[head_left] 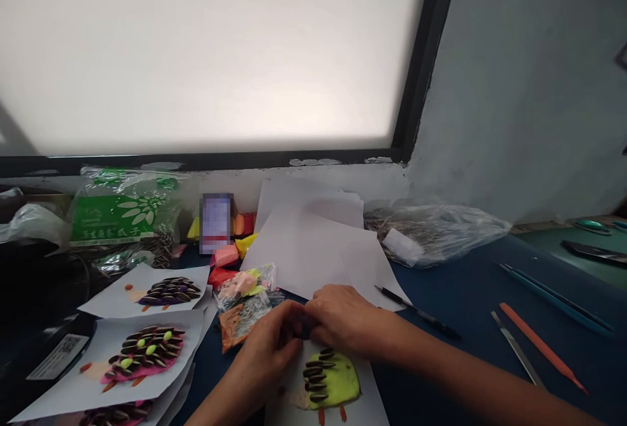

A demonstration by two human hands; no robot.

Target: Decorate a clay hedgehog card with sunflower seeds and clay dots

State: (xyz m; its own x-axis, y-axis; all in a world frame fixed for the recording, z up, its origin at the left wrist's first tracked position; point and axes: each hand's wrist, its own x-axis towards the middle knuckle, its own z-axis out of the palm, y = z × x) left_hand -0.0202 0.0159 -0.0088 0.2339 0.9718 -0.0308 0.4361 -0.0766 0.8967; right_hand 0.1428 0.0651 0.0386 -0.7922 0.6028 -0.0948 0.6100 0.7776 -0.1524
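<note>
My left hand [272, 341] and my right hand [340, 315] meet at the top edge of a white paper sheet [375, 406], fingers curled together. Whatever is between the fingertips is hidden. Just below them on the sheet is a hedgehog picture: a flattened yellow-green clay body [340, 380] with dark striped sunflower seeds [317, 377] stuck on its left part. Orange-brown clay legs [322, 416] show beneath it. A pale clay head is partly covered by my left hand.
Finished-looking hedgehog cards [142, 360] lie left. Clay packets [240, 321], a seed bag [122, 210] and blank sheets [313, 249] stand behind. A pen [421, 311], an orange clay tool [543, 347], a metal blade [516, 347] and blue tweezers [553, 298] are at right.
</note>
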